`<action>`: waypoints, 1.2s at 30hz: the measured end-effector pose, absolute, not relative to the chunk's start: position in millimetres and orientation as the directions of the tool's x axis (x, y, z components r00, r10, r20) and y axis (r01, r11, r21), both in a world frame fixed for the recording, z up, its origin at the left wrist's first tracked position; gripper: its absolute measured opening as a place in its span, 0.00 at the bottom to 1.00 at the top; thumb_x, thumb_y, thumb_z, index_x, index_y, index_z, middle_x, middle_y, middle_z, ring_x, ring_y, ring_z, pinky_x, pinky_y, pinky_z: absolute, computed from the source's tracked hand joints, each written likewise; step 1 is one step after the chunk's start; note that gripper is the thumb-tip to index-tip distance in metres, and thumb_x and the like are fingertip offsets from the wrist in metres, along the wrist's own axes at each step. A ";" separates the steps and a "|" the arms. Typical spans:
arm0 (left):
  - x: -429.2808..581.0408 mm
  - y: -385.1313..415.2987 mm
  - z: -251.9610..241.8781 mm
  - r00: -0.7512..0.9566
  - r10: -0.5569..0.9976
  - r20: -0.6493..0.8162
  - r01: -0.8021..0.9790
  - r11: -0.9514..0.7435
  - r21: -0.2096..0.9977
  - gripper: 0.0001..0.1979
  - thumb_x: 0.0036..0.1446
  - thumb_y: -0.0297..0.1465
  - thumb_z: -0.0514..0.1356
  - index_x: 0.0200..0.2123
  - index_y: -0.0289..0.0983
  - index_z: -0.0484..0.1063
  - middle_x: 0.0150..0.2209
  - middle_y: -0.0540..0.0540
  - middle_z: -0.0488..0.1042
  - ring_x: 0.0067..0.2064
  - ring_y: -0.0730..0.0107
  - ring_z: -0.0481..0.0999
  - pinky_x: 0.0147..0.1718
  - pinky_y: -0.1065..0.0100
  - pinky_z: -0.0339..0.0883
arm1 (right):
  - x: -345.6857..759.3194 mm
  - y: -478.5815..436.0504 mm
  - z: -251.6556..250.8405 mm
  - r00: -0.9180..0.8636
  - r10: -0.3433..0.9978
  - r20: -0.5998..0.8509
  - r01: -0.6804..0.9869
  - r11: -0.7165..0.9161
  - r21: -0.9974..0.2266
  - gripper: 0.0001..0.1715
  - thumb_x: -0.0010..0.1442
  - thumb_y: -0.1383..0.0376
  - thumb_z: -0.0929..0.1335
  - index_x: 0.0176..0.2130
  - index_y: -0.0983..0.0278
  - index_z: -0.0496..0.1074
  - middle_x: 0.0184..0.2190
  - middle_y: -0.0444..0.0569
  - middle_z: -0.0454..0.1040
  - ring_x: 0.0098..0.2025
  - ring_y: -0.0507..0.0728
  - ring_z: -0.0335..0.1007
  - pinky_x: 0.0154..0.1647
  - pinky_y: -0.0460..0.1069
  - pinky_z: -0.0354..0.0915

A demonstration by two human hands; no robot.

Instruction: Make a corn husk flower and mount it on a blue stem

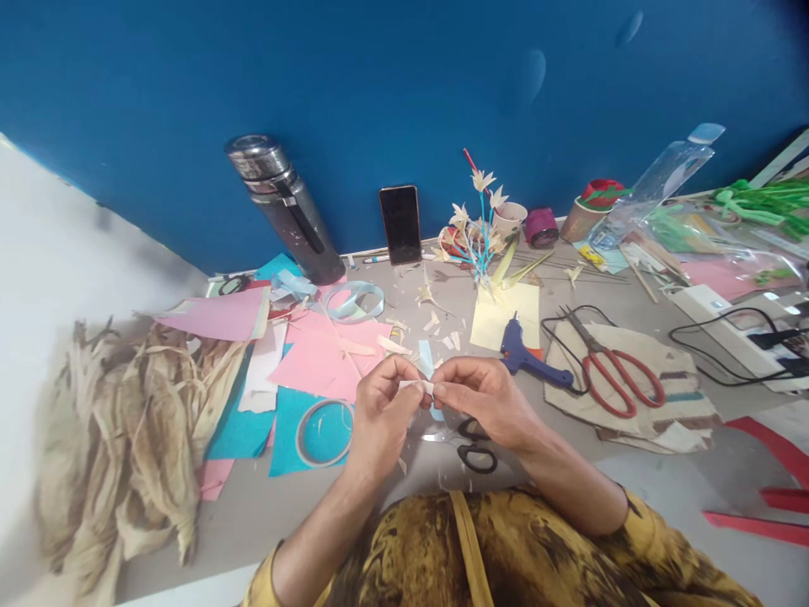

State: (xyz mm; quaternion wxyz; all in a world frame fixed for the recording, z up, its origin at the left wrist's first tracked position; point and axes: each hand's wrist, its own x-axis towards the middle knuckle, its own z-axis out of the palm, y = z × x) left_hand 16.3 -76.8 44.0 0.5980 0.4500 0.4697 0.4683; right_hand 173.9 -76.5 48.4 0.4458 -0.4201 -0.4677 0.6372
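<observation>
My left hand (379, 405) and my right hand (484, 396) meet over the middle of the table, fingers pinched together on a small pale strip of husk (418, 386) held between them. Below the hands lie black-handled scissors (474, 445). A light blue paper strip (427, 361) lies just behind my fingers. Small cream paper flowers on blue stems (480, 228) stand at the back by the wall.
A heap of dried corn husks (126, 430) lies at the left. Pink and blue paper sheets (316, 362), tape rings (324, 432), a steel flask (284, 206), a phone (400, 224), a blue glue gun (527, 354), red scissors (613, 379) and a power strip (733, 316) with cables surround the hands.
</observation>
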 end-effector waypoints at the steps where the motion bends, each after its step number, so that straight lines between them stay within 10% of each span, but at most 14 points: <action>1: 16.3 -76.8 43.9 0.121 0.983 -0.139 -0.138 0.156 0.978 0.06 0.52 0.26 0.59 0.24 0.38 0.68 0.22 0.51 0.71 0.27 0.72 0.70 0.30 0.70 0.64 | 173.8 -76.6 48.0 -0.249 0.961 -0.120 -0.176 -0.167 -0.970 0.15 0.54 0.55 0.75 0.26 0.64 0.77 0.22 0.44 0.74 0.23 0.50 0.64 0.24 0.46 0.58; 20: 23.4 -79.5 51.5 0.012 0.997 -0.076 -0.107 0.077 0.991 0.05 0.52 0.25 0.61 0.34 0.38 0.72 0.29 0.52 0.72 0.29 0.72 0.71 0.31 0.69 0.66 | 169.4 -78.0 40.6 -0.203 0.972 -0.120 -0.207 -0.163 -0.965 0.18 0.57 0.53 0.74 0.29 0.65 0.74 0.23 0.43 0.72 0.22 0.48 0.58 0.24 0.45 0.54; 36: 28.0 -76.7 41.5 0.143 0.973 -0.180 -0.523 0.228 0.821 0.05 0.51 0.23 0.64 0.30 0.38 0.74 0.24 0.53 0.69 0.27 0.75 0.69 0.30 0.70 0.62 | 166.5 -80.3 37.9 -0.195 0.977 -0.087 -0.238 -0.133 -0.962 0.19 0.60 0.52 0.71 0.30 0.64 0.73 0.24 0.45 0.75 0.23 0.49 0.60 0.25 0.46 0.56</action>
